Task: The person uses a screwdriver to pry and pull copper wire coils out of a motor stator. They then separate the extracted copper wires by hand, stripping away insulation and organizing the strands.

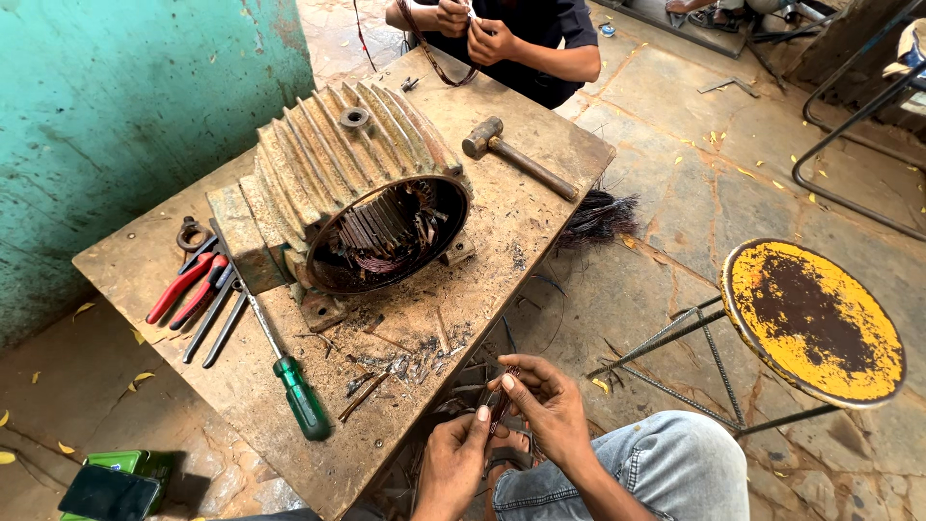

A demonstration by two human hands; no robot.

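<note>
Far left on the worktop (540, 207) I see red-handled pliers (183, 287) beside dark metal tools, then a green-handled screwdriver (292, 378) lying with its handle toward me. The ribbed motor stator housing (347, 183) sits mid-worktop, its open bore facing me with copper windings inside, and a hammer (516, 154) lies just behind it. Below the near edge, my left hand (453, 458) is closed, fingertips pinching a small bunch of wire pieces (502, 400); my right hand (550, 405) is also pinched shut on the same bunch from the other side. Further right stands a yellow, rusted round stool (812, 318). Across the worktop, another person's hands (473, 29) handle wire.
</note>
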